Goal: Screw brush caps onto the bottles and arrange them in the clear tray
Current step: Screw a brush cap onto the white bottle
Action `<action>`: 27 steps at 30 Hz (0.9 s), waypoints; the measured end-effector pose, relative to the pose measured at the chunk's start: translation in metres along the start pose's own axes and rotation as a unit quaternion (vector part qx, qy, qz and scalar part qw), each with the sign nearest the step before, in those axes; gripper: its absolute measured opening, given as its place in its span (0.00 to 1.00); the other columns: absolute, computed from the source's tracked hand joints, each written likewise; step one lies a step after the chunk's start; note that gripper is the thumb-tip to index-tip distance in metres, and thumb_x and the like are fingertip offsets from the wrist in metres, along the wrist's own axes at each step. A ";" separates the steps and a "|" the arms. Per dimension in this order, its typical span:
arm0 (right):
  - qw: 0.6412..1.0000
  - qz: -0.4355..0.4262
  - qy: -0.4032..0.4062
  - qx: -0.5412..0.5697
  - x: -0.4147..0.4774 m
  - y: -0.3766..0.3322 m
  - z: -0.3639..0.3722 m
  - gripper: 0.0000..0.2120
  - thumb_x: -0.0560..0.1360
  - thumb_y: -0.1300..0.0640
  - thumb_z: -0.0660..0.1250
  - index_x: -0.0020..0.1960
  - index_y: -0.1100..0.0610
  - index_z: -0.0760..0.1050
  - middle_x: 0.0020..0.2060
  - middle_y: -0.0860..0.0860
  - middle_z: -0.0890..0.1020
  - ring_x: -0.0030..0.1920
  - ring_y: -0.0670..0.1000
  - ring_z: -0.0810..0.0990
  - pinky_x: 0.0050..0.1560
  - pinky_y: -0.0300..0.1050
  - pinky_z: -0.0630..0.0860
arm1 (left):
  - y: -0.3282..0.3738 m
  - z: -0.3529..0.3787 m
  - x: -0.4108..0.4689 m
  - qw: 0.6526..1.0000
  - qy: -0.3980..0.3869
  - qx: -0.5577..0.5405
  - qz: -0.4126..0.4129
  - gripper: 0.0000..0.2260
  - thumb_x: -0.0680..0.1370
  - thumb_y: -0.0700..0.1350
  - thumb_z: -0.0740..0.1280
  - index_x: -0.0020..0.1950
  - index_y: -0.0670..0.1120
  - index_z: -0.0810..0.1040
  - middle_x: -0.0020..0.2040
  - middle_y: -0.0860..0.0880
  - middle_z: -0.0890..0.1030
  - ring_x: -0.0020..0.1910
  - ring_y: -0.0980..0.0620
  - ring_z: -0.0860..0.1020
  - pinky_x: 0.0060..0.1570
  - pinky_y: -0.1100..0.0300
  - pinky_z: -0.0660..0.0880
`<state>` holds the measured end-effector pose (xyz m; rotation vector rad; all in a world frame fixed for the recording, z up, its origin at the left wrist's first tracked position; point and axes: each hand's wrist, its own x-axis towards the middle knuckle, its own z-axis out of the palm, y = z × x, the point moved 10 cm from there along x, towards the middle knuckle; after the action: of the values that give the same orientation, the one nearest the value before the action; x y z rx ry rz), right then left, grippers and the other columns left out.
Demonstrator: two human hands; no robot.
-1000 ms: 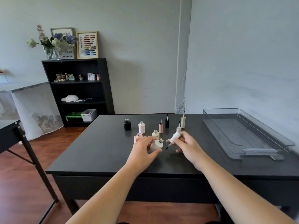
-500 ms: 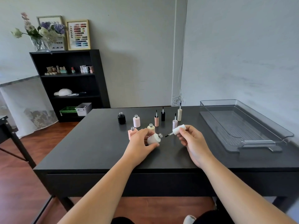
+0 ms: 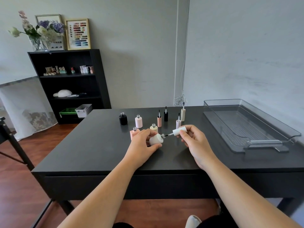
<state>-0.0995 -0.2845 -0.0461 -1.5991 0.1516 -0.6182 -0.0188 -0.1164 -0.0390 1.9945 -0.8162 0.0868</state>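
Note:
My left hand (image 3: 142, 145) grips a white bottle (image 3: 156, 139), tilted with its silver neck pointing right. My right hand (image 3: 194, 141) pinches a white brush cap (image 3: 179, 131); its brush tip sits at the bottle's mouth. Behind them on the black table (image 3: 102, 145) stand open bottles: a black bottle (image 3: 123, 118), a pale pink bottle (image 3: 138, 121), a cream bottle (image 3: 154, 128) and a peach bottle (image 3: 134, 132). Loose brush caps stand upside down with brushes up: a peach cap (image 3: 159, 120), a black cap (image 3: 165, 116), a lilac cap (image 3: 178, 123) and a beige cap (image 3: 183, 114). The clear tray (image 3: 263, 140) lies at the right.
A black shelf unit (image 3: 69, 83) with small items stands against the back wall to the left, with a vase of flowers (image 3: 38, 37) and framed pictures on top. A second dark table's corner (image 3: 3, 127) shows at the far left. Wooden floor lies beyond the table's left edge.
My right hand has brought the cap's brush tip to the mouth of the white bottle; earlier the brush hung apart from it. My left hand has kept hold of the bottle.

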 end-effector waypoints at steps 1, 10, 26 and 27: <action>1.000 0.000 0.000 -0.005 0.000 0.000 0.000 0.05 0.78 0.58 0.63 0.46 0.52 0.77 0.36 0.39 0.84 0.35 0.36 0.76 0.44 0.35 0.72 | 0.000 0.001 0.000 1.000 -0.002 -0.001 0.000 0.12 0.70 0.44 0.74 0.50 0.54 0.77 0.47 0.60 0.77 0.49 0.58 0.77 0.49 0.67 0.74; 0.987 -0.014 -0.050 -0.152 -0.002 -0.001 0.014 0.03 0.75 0.53 0.66 0.45 0.47 0.78 0.40 0.50 0.84 0.38 0.49 0.77 0.43 0.37 0.73 | 0.008 -0.002 -0.001 0.999 0.003 0.028 0.034 0.15 0.70 0.43 0.75 0.53 0.55 0.78 0.48 0.62 0.74 0.50 0.58 0.74 0.47 0.69 0.72; 0.978 0.003 -0.010 -0.208 -0.001 -0.002 0.012 0.16 0.76 0.42 0.62 0.36 0.51 0.78 0.26 0.49 0.80 0.27 0.44 0.74 0.37 0.42 0.74 | 0.008 -0.002 -0.002 1.000 -0.008 0.012 0.028 0.16 0.68 0.43 0.76 0.52 0.56 0.78 0.48 0.61 0.75 0.50 0.56 0.75 0.51 0.62 0.73; 0.980 0.004 -0.011 -0.201 -0.002 -0.002 0.014 0.14 0.75 0.42 0.63 0.38 0.49 0.78 0.28 0.50 0.81 0.28 0.43 0.75 0.37 0.40 0.74 | 0.008 -0.002 -0.002 1.000 -0.008 0.013 0.027 0.16 0.69 0.43 0.76 0.52 0.57 0.78 0.48 0.61 0.75 0.50 0.56 0.75 0.51 0.63 0.73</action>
<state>-0.0949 -0.2712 -0.0449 -1.9929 0.2799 -0.5875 -0.0247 -0.1163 -0.0330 1.9994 -0.8829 0.1127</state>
